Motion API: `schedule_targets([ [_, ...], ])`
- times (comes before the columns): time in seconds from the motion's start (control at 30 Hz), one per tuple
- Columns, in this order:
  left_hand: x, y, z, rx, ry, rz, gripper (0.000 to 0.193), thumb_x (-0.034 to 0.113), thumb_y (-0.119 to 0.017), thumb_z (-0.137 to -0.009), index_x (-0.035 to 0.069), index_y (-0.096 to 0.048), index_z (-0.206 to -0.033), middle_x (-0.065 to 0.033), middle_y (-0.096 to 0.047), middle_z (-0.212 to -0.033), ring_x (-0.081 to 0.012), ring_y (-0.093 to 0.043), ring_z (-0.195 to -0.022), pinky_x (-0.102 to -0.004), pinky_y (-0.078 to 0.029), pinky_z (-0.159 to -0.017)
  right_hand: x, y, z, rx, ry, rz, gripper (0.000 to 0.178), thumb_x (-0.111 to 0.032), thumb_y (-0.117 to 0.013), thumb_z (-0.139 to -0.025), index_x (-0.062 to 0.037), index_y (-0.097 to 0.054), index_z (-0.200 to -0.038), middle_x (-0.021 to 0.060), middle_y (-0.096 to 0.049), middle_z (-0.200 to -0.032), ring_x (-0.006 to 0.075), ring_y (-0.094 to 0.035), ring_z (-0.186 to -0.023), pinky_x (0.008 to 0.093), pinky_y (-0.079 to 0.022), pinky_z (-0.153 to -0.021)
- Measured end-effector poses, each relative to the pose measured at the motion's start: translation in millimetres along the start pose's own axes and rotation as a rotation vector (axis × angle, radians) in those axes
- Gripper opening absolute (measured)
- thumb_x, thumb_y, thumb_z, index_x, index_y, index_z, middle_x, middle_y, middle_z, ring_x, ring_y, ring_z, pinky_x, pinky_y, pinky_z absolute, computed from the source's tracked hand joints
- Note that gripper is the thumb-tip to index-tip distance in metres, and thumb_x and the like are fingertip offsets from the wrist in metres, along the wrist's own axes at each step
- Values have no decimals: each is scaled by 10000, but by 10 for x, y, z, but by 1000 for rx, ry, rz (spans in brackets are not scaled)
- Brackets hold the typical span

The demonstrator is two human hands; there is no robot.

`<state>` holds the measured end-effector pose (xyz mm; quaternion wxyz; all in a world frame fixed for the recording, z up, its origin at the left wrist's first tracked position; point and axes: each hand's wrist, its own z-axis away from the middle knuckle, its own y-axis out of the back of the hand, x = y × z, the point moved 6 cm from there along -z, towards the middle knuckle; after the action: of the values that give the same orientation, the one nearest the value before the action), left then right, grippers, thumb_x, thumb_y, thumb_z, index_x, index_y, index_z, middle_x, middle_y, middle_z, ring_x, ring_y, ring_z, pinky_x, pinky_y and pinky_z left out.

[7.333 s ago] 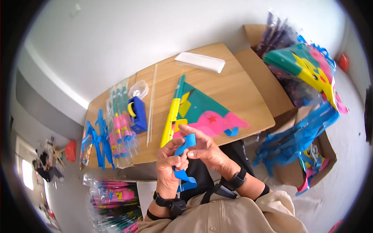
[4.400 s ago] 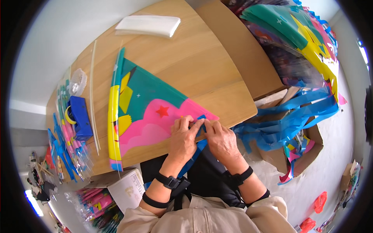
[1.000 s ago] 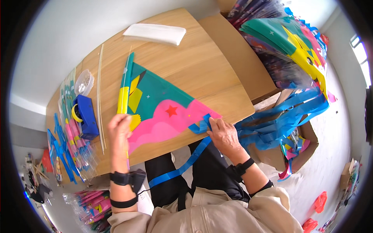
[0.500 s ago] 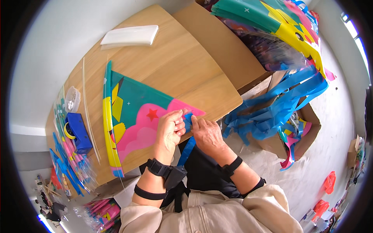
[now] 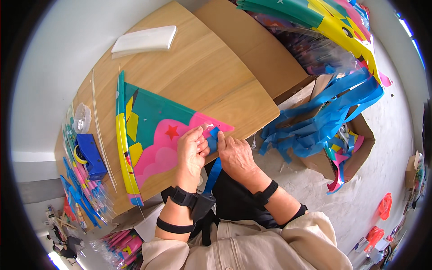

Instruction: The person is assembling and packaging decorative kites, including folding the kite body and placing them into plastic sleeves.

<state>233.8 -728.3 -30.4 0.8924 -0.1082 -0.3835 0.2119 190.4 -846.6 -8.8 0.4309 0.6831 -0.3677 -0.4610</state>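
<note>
A folded kite sheet (image 5: 155, 130) in green, pink and yellow lies on the wooden table, its pink corner toward me. My left hand (image 5: 191, 150) is closed in a pinch at that corner, with a small clear piece, apparently tape, at its fingertips (image 5: 208, 127). Beside it my right hand (image 5: 236, 156) has its thumb and index finger closed on the end of a blue strip (image 5: 214, 131), which rests on the pink corner. The strip runs over the table edge and hangs toward my lap; its middle is partly hidden by my hands.
On the table are a white folded sheet (image 5: 144, 39), thin rods (image 5: 102, 135), a blue tape dispenser (image 5: 91, 157) and packed kites (image 5: 92, 191). To the right, blue strips (image 5: 321, 123) drape over an open cardboard box (image 5: 360, 155). Another large carton (image 5: 256, 45) holds kites beyond the table.
My left hand's fingers have drawn slightly back from the corner, and the clear piece now shows at their tips. My right index finger has shifted slightly left onto the blue strip's end.
</note>
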Motion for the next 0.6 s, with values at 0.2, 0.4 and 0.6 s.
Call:
schedule_targets([
  [0.2,36,17,-10,-51,-32,59,204,166,-571,-943,8,-605,-1067,70,-348,-565,-46,-305,-428,-224,-251,-400,-6,-10,-4,-18,-9,21,497,-118,-559,-792,109,-530,-1234,105,-591,-763,235,-634,-685,352,-486,-631],
  [0.4,114,27,2,-121,-37,108,215,153,-553,-953,0,-593,-1099,58,-364,-594,-45,-311,-435,-212,-258,-399,-27,16,-13,-27,9,45,490,-110,-559,-795,131,-530,-1221,114,-591,-757,236,-630,-679,353,-481,-620],
  [0.6,-45,21,20,-86,89,39,251,156,-543,-954,-14,-590,-1132,64,-357,-587,-37,-302,-434,-204,-243,-392,-46,6,-18,-19,8,48,487,-110,-558,-796,143,-530,-1212,117,-591,-752,238,-630,-677,356,-479,-615],
])
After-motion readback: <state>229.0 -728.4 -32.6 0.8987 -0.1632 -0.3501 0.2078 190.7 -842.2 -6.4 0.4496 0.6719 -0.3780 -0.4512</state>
